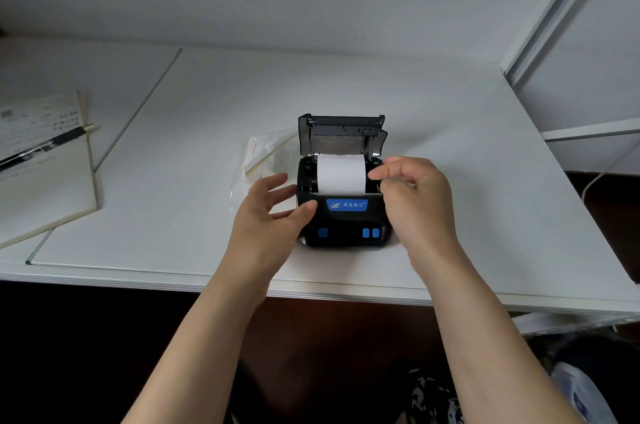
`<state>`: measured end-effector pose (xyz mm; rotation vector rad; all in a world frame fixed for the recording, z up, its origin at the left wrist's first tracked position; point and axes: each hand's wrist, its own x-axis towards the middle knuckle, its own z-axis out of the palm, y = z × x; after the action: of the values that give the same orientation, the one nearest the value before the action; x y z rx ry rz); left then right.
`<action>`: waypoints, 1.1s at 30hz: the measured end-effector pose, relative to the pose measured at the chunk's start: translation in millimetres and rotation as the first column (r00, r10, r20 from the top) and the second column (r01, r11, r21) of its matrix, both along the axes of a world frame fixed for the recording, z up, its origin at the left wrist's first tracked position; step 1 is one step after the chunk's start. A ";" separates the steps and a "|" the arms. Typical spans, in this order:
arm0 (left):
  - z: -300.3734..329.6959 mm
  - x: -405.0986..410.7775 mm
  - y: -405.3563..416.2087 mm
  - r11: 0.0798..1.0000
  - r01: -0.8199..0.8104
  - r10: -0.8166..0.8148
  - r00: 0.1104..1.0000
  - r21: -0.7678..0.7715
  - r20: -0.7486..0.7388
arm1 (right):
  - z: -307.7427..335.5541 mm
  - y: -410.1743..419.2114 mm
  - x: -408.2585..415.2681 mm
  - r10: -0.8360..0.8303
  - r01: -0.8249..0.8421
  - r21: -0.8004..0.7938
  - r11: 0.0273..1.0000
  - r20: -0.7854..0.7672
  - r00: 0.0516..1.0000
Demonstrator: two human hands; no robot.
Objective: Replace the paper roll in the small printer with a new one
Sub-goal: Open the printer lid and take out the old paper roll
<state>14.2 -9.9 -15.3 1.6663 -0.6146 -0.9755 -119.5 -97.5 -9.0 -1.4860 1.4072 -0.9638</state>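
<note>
printer (343, 215) on white counter (450, 146), lid (341, 134) up | paper roll (341, 173) in open bay | left hand (266, 215) spread, thumb on printer front | right hand (415, 202) fingers curled at bay's right edge, grip unclear

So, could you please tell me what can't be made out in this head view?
- Right side of the printer: covered by the right hand.
- Whether that hand's fingertips pinch anything: too small.
- Paper roll: lower part sunk in the bay.
- Packet contents: blurred, behind the left hand.
- Notebook: cut by the left edge.
</note>
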 end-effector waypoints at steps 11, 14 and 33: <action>0.1 -0.1 -0.7 1.000 -0.019 0.019 1.000 0.001 0.005 | 12.6 5.6 -3.1 0.094 -0.104 0.110 0.988 0.094 0.991; 0.1 0.8 -1.7 0.999 -0.051 0.051 0.999 -0.014 0.019 | 16.0 3.2 -6.1 0.080 -0.103 0.122 0.987 0.185 0.980; 61.4 -60.3 60.4 0.946 0.092 -0.123 0.989 -0.312 -0.082 | 70.0 66.3 -59.6 0.047 -0.190 0.145 0.971 0.667 0.744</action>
<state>-46.1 50.5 46.2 1.3117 -0.7549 -0.9800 -179.1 -31.2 61.0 -0.9175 0.8402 -1.0838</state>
